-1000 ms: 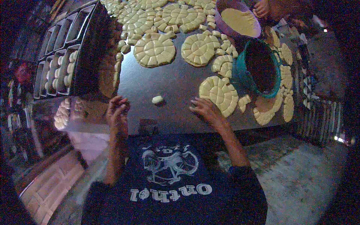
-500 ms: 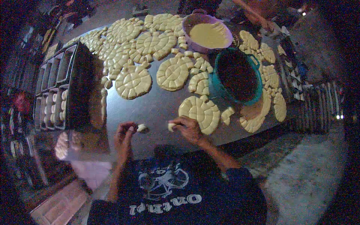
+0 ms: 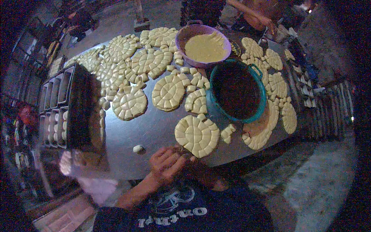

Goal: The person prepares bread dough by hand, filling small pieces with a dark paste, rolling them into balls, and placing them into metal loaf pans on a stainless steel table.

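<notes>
My left hand (image 3: 166, 164) is closed, fingers curled, over the front edge of the metal table. It meets my right hand (image 3: 188, 155), which is mostly hidden behind it. Whatever lies between them is out of sight. A small dough ball (image 3: 138, 148) rests alone on the table to the left of my hands. Just beyond my right hand lies a round dough slab (image 3: 197, 135), scored into segments. A few cut dough pieces (image 3: 228, 133) sit to its right.
More scored dough rounds (image 3: 169, 92) cover the far and right parts of the table. A teal basket (image 3: 211, 91) and a purple basin (image 3: 181, 50) of yellowish mixture stand right of centre. Dark compartmented trays (image 3: 71, 104) flank the left. Another person's arm (image 3: 251, 13) reaches in at far right.
The dough ball at my left hand now lies released on the table. My left hand has moved right to join my right hand, and the small dough piece there has gone from sight.
</notes>
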A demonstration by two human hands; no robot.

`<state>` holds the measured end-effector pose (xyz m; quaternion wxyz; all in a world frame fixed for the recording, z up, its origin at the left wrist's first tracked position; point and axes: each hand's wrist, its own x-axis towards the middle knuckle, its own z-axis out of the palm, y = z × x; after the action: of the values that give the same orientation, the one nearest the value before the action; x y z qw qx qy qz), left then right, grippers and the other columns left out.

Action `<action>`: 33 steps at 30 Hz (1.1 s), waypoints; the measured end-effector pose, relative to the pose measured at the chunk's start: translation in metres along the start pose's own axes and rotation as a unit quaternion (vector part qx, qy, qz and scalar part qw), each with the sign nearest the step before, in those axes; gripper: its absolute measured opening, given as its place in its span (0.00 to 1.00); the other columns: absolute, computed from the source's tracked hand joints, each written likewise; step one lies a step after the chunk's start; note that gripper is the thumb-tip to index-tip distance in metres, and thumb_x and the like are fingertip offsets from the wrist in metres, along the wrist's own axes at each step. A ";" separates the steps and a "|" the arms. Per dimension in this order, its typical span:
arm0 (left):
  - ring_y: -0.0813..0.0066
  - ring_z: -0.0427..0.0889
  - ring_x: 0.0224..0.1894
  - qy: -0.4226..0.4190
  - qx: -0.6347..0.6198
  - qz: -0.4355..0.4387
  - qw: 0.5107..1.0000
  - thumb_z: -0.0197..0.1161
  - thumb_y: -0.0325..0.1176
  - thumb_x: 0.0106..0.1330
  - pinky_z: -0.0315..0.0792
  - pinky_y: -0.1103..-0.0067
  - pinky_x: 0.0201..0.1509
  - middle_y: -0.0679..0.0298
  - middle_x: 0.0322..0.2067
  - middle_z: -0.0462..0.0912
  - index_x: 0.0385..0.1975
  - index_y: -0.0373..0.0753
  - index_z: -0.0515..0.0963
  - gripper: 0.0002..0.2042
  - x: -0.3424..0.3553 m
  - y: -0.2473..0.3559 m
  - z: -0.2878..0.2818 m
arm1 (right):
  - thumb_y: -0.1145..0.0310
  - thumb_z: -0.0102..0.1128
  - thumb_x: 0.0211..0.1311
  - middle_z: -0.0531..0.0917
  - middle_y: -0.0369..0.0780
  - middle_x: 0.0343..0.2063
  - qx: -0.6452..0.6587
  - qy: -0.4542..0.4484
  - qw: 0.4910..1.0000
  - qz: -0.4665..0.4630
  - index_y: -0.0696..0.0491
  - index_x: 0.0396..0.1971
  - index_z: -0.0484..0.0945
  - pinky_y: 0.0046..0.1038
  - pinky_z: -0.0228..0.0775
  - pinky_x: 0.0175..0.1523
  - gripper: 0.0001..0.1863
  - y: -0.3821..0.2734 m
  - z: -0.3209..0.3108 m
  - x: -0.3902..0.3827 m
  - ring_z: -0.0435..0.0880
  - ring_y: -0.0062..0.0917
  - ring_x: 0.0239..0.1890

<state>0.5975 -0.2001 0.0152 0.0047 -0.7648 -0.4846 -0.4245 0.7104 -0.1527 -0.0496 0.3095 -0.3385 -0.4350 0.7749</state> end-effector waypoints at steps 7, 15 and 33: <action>0.59 0.77 0.51 -0.036 -0.339 -0.377 0.861 0.64 0.45 0.59 0.70 0.64 0.53 0.55 0.45 0.79 0.50 0.35 0.73 0.24 0.042 -0.011 0.008 | 0.69 0.56 0.66 0.80 0.34 0.43 0.125 -0.003 0.992 -0.021 0.55 0.57 0.70 0.23 0.73 0.50 0.20 -0.035 -0.017 0.043 0.80 0.18 0.45; 0.71 0.78 0.49 0.093 -0.310 -0.583 0.745 0.58 0.37 0.68 0.70 0.73 0.54 0.61 0.42 0.81 0.43 0.36 0.76 0.12 -0.022 -0.070 -0.006 | 0.77 0.59 0.58 0.80 0.37 0.48 0.001 0.091 0.988 -0.123 0.53 0.59 0.70 0.22 0.76 0.41 0.26 -0.194 -0.106 0.290 0.80 0.21 0.45; 0.72 0.78 0.43 0.202 -0.319 -0.616 0.691 0.59 0.30 0.67 0.71 0.76 0.52 0.62 0.38 0.81 0.38 0.36 0.77 0.05 -0.054 -0.105 -0.042 | 0.72 0.54 0.62 0.78 0.44 0.37 -0.203 0.115 0.972 0.023 0.56 0.43 0.75 0.42 0.81 0.34 0.10 -0.136 -0.266 0.609 0.79 0.35 0.36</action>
<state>0.4831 -0.2018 -0.0352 -0.4049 -0.1460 -0.6698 -0.6051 0.5935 0.5005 -0.1895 0.2644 -0.4912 -0.5364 0.6333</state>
